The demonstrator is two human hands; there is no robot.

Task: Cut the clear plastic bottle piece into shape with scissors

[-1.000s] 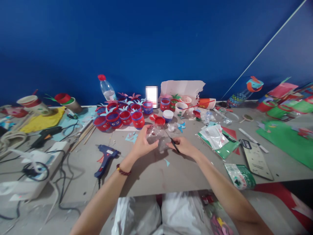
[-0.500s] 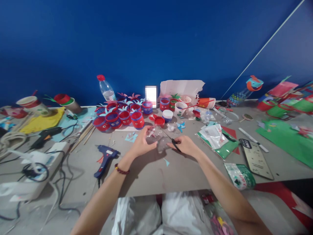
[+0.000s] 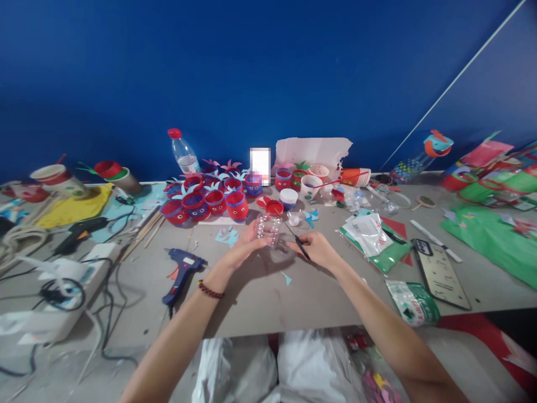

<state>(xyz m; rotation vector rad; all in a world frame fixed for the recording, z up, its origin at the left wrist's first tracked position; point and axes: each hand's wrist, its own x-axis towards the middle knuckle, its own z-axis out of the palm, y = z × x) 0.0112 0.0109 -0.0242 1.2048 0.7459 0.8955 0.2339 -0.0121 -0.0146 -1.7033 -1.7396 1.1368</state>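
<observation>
**Clear plastic piece (image 3: pixel 271 226) held at centre of table (image 3: pixel 268 305)**

I observe the left hand (image 3: pixel 243 246) part-curled, grasping the piece's left side. The right hand (image 3: pixel 319 252) is clenched on a thin, dark-handled tool (image 3: pixel 301 246), its tip just beside the plastic. Beyond, I note a white-lidded jar (image 3: pixel 288 198); red-and-blue cups (image 3: pixel 237 208) crowd the space farther left. A blue glue gun (image 3: pixel 181 274) lies nearer, left. The piece is transparent, ribbed, rounded.

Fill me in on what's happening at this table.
A person's left hand holds a clear plastic piece, while the right hand holds a dark-handled tool, apparently scissors. Whether its tip touches the plastic is unclear. Red and blue cups with eyes stand beyond the hands, and a blue glue gun lies off to the left.
</observation>
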